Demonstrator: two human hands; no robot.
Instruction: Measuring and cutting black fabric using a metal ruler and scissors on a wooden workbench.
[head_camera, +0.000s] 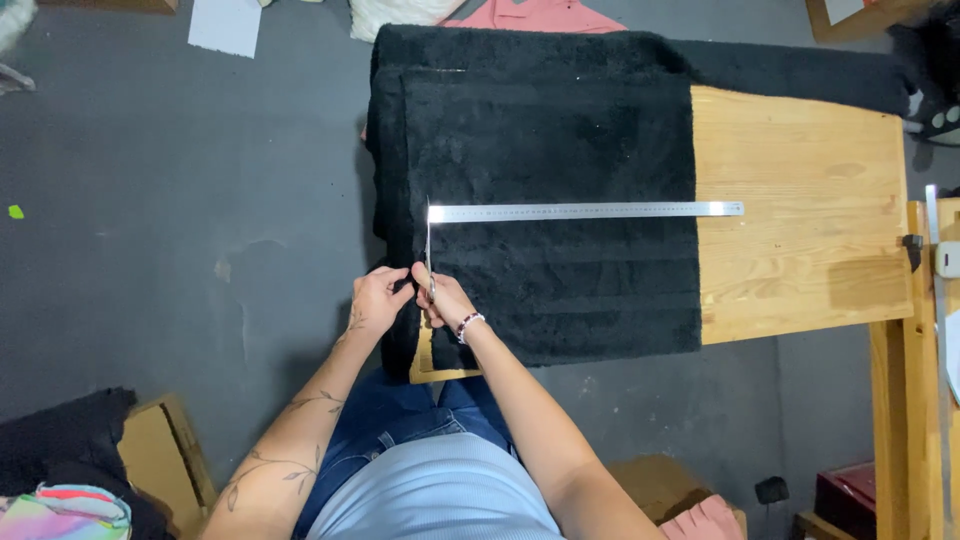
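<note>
Gripping scissors (429, 262), right hand (443, 303); left hand (378, 298) fingers pinching black fabric (550, 200) edge, blades seemingly half-hidden

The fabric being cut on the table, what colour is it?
Black: a plush fabric on the wooden table, seen in the head view.

free: bare wooden table (800, 200) right of black fabric (550, 150) | obstacle: steel ruler (585, 211) across fabric

Two hands (378, 298) (445, 298), one scissors (429, 262), one steel ruler (585, 211), one black fleece (545, 200), one wooden table (810, 210).
</note>
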